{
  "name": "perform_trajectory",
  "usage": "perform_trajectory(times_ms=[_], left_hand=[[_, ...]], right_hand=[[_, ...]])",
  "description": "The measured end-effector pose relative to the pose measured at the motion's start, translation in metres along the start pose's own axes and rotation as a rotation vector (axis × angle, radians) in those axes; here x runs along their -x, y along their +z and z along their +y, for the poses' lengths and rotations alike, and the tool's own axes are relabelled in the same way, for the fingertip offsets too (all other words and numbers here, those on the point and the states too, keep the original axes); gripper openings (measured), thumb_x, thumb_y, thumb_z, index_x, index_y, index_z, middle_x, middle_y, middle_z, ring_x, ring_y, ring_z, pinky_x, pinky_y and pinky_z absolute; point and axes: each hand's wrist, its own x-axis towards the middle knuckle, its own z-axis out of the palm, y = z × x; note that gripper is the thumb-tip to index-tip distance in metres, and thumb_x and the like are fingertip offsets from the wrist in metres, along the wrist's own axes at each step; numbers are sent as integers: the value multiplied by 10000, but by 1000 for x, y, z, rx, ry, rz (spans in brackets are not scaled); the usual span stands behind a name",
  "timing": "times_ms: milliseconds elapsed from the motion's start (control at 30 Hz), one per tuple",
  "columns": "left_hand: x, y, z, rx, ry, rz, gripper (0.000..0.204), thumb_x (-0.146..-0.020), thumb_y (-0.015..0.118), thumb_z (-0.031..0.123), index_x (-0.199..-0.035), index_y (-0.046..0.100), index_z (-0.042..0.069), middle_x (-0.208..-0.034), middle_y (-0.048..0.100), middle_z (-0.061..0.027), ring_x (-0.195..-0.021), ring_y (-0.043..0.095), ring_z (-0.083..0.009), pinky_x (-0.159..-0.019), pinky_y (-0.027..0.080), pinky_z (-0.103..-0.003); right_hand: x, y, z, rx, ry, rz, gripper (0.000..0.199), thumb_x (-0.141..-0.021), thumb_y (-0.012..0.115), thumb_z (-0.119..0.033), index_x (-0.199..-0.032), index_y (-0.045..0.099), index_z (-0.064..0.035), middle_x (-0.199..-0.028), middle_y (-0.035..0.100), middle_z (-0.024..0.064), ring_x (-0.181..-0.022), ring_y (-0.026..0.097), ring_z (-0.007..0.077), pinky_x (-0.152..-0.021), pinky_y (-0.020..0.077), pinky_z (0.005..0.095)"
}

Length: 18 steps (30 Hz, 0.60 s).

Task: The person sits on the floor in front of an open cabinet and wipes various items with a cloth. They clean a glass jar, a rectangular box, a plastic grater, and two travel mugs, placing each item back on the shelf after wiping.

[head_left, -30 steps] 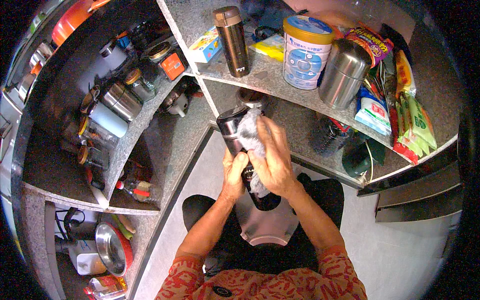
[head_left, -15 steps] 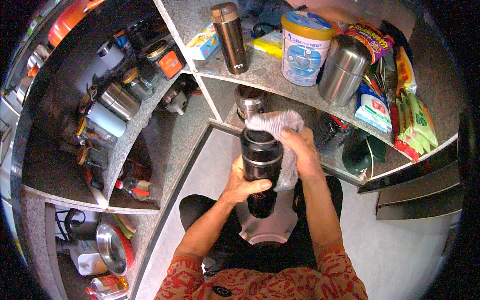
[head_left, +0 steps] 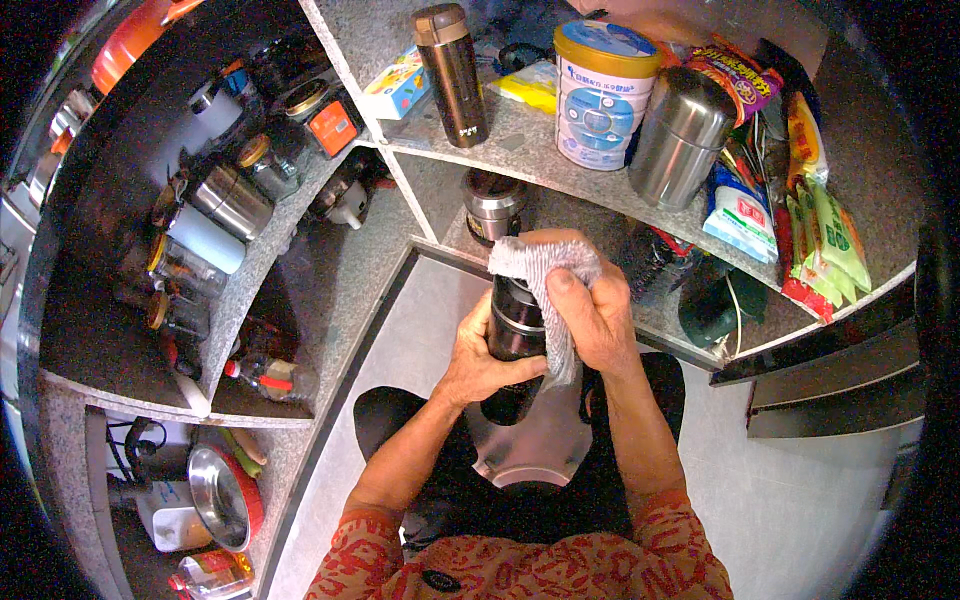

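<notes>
Head view: left hand (head_left: 478,350) clamps dark steel-banded flask (head_left: 514,335); right hand (head_left: 590,310) clutches grey cloth (head_left: 545,270) atop it.

Both forearms reach forward, left hand (head_left: 482,352) and right hand (head_left: 590,310) each closed in a grip.

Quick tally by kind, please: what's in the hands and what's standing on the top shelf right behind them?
Dark flask in the left hand: 1
Grey cloth under the right hand: 1
Brown flask, top shelf: 1
Steel flask, top shelf: 1
Round tin, yellow lid: 1
Total: 5
</notes>
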Motion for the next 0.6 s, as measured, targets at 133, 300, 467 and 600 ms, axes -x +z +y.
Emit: perform_trajectory(times_ms=[133,300,467,600], left_hand=[[1,-4,-6,-10,-17,59,674,-599,796,70,-1189,471,48,-1004,565,8,-903,530,-105,-812,447,-282],[-2,-5,-3,52,-17,129,654,-635,796,170,-1186,469,38,-1016,571,-14,-905,535,-112,-807,442,-277],[-5,-5,-4,92,33,208,639,-653,778,174,-1185,458,21,-1036,579,-43,-910,549,-133,-816,447,-288],[-7,-13,-14,91,171,333,617,-698,734,176,-1218,430,46,-1046,579,-52,-942,550,-156,-851,440,-307]], right_hand=[[5,7,0,-80,205,106,390,-946,413,-336,-942,603,5,-839,607,48,-759,544,136,-711,440,299],[6,14,8,-268,399,147,431,-937,413,-394,-953,605,-9,-852,617,61,-776,561,142,-693,444,292],[8,17,23,-385,472,44,443,-935,405,-409,-980,598,-12,-889,613,68,-780,565,146,-699,448,295],[14,18,47,-278,479,-116,435,-943,402,-359,-1031,583,26,-999,613,92,-885,552,147,-810,423,292]])
